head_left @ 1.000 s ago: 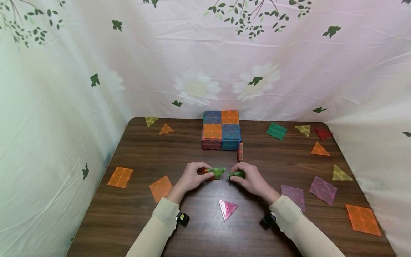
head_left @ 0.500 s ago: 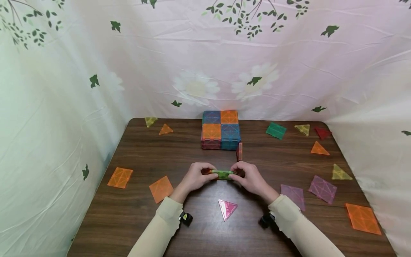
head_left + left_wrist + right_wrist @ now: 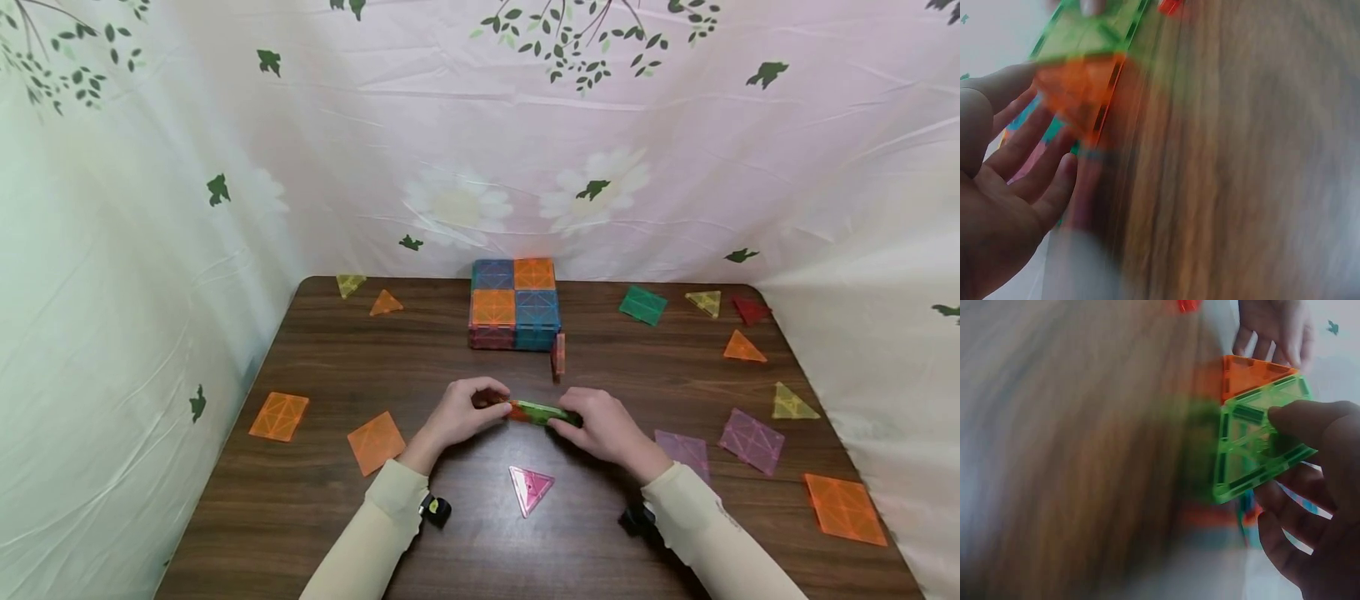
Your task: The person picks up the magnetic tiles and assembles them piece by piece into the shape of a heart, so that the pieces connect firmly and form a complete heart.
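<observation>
Right hand [image 3: 600, 423], shifted rightward, seemingly pinches green tile [image 3: 1249, 453].

Beyond the glossy plastic pink triangular tile [image 3: 531, 489], the green tile [image 3: 1250, 450] is translucent, rib-edged plastic. Under the pink tile, the wood-grain tabletop [image 3: 525, 558] shines softly; behind it, the curtain [image 3: 465, 125] is creased matt cloth.

white cloth walls [image 3: 450, 117] | daisy print [image 3: 457, 203] | dark wood-grain table [image 3: 337, 354] | pale sheen [image 3: 521, 546]
</observation>
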The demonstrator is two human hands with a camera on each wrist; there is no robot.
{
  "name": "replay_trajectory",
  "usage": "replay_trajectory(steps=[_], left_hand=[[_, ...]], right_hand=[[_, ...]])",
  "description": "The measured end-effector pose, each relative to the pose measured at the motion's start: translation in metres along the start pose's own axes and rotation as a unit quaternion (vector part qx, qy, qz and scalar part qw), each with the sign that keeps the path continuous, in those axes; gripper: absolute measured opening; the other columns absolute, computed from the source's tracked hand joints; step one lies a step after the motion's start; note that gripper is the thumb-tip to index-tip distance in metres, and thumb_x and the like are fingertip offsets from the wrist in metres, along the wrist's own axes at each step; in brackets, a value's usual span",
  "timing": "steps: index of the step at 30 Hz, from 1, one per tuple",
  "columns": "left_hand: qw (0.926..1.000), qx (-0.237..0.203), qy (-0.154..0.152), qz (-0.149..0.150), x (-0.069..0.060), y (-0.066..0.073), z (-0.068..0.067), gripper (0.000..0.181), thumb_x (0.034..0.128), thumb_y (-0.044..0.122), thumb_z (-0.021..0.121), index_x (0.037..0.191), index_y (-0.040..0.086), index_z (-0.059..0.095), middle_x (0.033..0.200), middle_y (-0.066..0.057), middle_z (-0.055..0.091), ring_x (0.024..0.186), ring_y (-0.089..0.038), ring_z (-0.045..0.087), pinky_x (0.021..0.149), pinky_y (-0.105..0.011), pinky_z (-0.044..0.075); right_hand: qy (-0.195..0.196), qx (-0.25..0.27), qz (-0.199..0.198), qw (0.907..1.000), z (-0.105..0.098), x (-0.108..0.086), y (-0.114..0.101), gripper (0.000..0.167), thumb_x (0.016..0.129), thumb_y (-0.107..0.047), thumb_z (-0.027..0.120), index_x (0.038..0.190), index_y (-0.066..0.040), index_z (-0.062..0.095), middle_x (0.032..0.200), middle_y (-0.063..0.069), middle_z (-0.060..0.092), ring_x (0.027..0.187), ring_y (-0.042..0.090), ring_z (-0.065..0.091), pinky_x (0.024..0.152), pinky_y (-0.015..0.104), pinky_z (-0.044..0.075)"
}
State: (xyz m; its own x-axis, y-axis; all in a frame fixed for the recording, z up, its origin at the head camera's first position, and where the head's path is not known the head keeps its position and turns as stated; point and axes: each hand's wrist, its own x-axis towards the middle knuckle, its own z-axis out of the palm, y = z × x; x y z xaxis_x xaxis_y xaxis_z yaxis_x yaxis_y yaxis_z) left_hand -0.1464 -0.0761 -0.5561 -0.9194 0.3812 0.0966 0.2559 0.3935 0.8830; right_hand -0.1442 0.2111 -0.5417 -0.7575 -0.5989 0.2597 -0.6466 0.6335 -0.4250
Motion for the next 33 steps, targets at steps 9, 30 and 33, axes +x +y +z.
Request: replay_trajectory(steps=[9, 30, 33], left_hand=[[0.9997, -0.007, 0.019, -0.016, -0.006, -0.005, -0.015, 0.022, 0.0994, 0.021, 0.076, 0.118, 0.008, 0.077, 0.101, 0.005, 0.075, 0.092, -0.011, 0.069, 0.081, -0.028, 0.057], [0.9988, -0.004, 0.031, -0.039, -0.015, -0.008, -0.022, 0.019, 0.1014, 0.024, 0.073, 0.115, 0.011, 0.078, 0.102, 0.006, 0.075, 0.091, -0.012, 0.067, 0.083, -0.031, 0.056], [0.9987, -0.004, 0.031, -0.041, -0.016, -0.007, -0.022, 0.019, 0.1019, 0.025, 0.073, 0.115, 0.012, 0.077, 0.103, 0.006, 0.075, 0.092, -0.012, 0.067, 0.083, -0.031, 0.056]], right_hand=[[0.012, -0.109, 0.023, 0.9937, -0.034, -0.034, 0.019, 0.016, 0.084, -0.026, 0.084, 0.079, -0.021, 0.07, 0.073, -0.012, 0.055, 0.057, 0.003, 0.041, 0.051, 0.026, 0.039], [0.07, -0.084, 0.214, 0.9707, -0.035, 0.024, 0.064, 0.032, 0.096, -0.021, 0.066, 0.068, -0.011, 0.055, 0.051, 0.001, 0.047, 0.045, 0.017, 0.042, 0.044, 0.032, 0.037], [0.077, -0.081, 0.225, 0.9679, -0.032, 0.047, 0.073, 0.034, 0.097, -0.022, 0.064, 0.067, -0.01, 0.055, 0.053, 0.004, 0.05, 0.046, 0.019, 0.046, 0.045, 0.033, 0.041]])
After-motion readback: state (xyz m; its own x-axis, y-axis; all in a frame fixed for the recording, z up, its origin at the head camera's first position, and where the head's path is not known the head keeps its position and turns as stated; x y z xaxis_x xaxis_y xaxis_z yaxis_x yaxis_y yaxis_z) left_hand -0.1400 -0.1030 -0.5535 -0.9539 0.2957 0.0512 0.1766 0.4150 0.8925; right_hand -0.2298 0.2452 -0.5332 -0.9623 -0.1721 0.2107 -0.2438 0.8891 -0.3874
